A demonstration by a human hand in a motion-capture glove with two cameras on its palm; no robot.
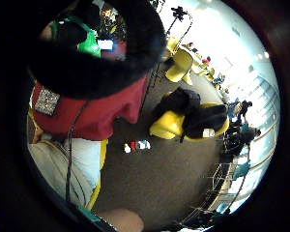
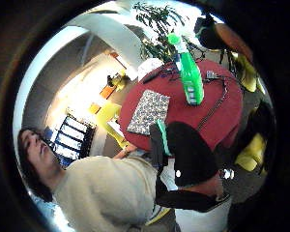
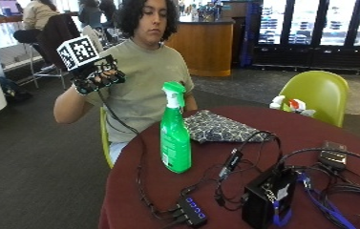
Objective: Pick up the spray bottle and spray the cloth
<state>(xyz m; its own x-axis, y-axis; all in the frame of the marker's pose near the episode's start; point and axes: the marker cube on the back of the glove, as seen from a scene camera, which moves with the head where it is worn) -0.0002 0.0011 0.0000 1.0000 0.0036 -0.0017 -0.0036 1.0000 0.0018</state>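
A green spray bottle (image 3: pixel 175 136) with a white and green trigger head stands upright on the round red table (image 3: pixel 294 129), near the person's side. Just behind it a dark patterned cloth (image 3: pixel 221 128) lies flat, partly folded. My gloved right hand (image 3: pixel 99 78) is raised in the air at shoulder height, well left of and above the bottle; its fingers hang relaxed and hold nothing. The thumb side palm view shows the bottle (image 2: pixel 191 72) beside the cloth (image 2: pixel 149 111) on the table (image 2: pixel 227 121), both at a distance. The cloth (image 1: pixel 47 100) also shows in the little finger side palm view.
Black cables, a USB hub (image 3: pixel 192 211) and a black box (image 3: pixel 270 196) cover the table's near right part. A small dark device (image 3: pixel 333 155) lies at the right. A white and red object (image 3: pixel 291 104) sits at the far edge, before a green chair (image 3: pixel 316 93).
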